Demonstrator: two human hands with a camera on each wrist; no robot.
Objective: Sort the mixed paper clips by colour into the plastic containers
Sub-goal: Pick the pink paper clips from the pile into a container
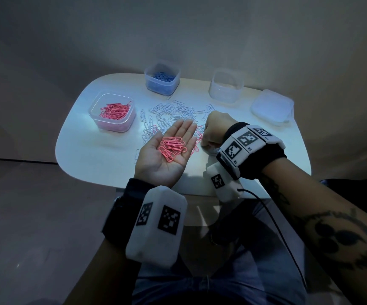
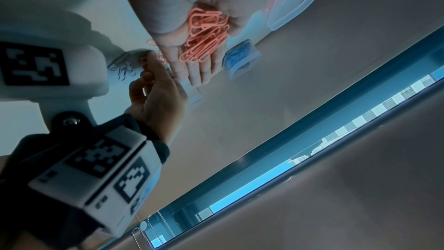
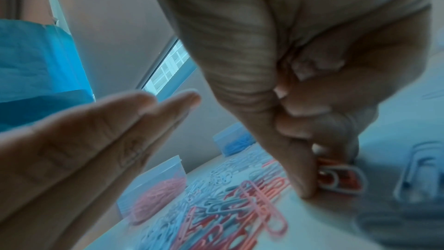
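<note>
My left hand (image 1: 183,129) lies flat, palm up, above the near part of the table, and a small heap of pink paper clips (image 1: 172,148) rests on the palm. Just to its right, my right hand (image 1: 206,143) is down on the table. In the right wrist view its thumb and forefinger (image 3: 305,182) pinch a pink clip (image 3: 336,176) at the edge of the mixed pile (image 1: 173,113) of white and pink clips. The pink clips' container (image 1: 112,111) stands at the left, the blue clips' container (image 1: 161,78) at the back, and an empty clear container (image 1: 225,85) at the back right.
Stacked clear lids (image 1: 272,106) lie at the far right of the white rounded table (image 1: 103,159). Loose white clips lie beside the right hand (image 3: 415,168). A cable runs from the right wrist unit over my lap.
</note>
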